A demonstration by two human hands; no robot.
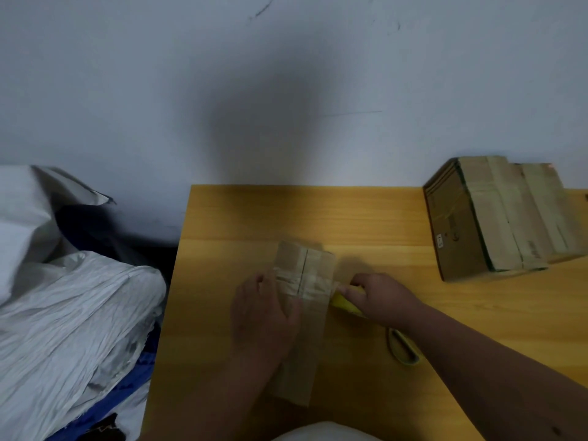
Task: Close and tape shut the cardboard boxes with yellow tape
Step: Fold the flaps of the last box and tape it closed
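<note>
Mid-frame, the box (302, 300) has flaps shut; left hand (264, 313) presses flat, right hand (378, 296) pinches the yellow tape (345, 302), seam seemingly unfinished.

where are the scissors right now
In the head view, the scissors lie on the wooden table at lower right, partly hidden under the right forearm, just right of the cardboard box.

box (304, 281): matt brown cardboard | table (318, 214): smooth wood grain | sacks (63, 313): crinkled white woven plastic
</note>
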